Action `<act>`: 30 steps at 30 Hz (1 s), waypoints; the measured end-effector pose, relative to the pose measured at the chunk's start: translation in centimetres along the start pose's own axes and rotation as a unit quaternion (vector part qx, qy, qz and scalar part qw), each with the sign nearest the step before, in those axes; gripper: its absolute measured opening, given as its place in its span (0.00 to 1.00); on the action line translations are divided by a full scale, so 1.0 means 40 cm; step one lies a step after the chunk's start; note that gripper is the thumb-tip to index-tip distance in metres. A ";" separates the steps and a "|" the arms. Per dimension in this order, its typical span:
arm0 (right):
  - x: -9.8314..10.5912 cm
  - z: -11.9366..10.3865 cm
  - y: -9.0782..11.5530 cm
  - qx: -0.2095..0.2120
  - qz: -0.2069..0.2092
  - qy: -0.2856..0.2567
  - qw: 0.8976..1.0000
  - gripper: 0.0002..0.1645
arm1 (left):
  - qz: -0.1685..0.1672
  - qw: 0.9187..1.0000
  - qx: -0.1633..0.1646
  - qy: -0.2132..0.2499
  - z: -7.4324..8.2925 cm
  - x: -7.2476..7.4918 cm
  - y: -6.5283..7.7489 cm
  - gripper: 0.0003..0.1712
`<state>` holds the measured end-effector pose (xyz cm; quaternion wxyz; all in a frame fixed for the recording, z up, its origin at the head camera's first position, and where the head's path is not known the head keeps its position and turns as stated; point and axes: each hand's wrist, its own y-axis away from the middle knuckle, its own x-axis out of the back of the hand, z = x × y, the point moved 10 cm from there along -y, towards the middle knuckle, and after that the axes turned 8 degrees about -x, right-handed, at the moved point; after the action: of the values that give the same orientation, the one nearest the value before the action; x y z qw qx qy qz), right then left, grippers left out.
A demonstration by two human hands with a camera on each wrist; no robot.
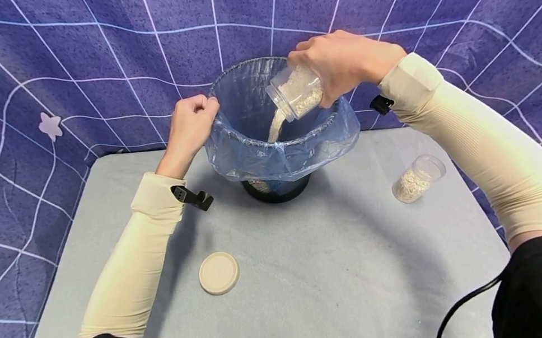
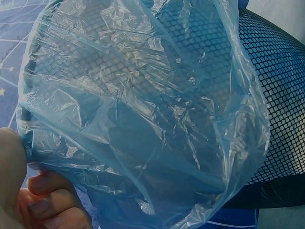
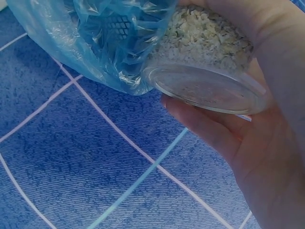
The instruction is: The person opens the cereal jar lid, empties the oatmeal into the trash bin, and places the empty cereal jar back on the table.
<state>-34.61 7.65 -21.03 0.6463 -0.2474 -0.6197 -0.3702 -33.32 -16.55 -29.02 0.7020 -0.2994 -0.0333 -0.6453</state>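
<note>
Gripping the jar [image 1: 301, 91] tilted in our right hand [image 1: 341, 62] so flakes [image 1: 275, 127] reach the bin [image 2: 281, 100], we seemingly pinch its liner [image 1: 282, 163] steady with our left hand [image 1: 191, 122].

Blue liner [image 1: 282, 159], black bin [image 2: 281, 95], cream flakes [image 1: 306, 88], beige lid [image 1: 219, 273], purple grid-patterned backdrop [image 1: 99, 50].

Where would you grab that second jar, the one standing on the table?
Probably round the middle of the jar, coming from the person's near side: its wall is round, it stands upright, and its top looks open over loose flakes, so it should stay level.
</note>
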 end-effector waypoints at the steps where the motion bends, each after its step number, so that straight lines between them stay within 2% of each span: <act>1: 0.000 0.000 0.000 0.000 0.001 0.000 1.000 0.52 | 0.000 1.000 0.000 0.000 0.000 0.000 0.000 0.23; 30: 0.008 -0.008 -0.003 0.009 0.006 0.003 1.000 0.52 | -0.001 1.000 0.005 -0.006 -0.001 -0.001 0.001 0.24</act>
<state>-34.51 7.26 -20.76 0.6525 -0.2442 -0.6200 -0.3609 -33.31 -16.55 -29.10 0.7027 -0.3000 -0.0409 -0.6439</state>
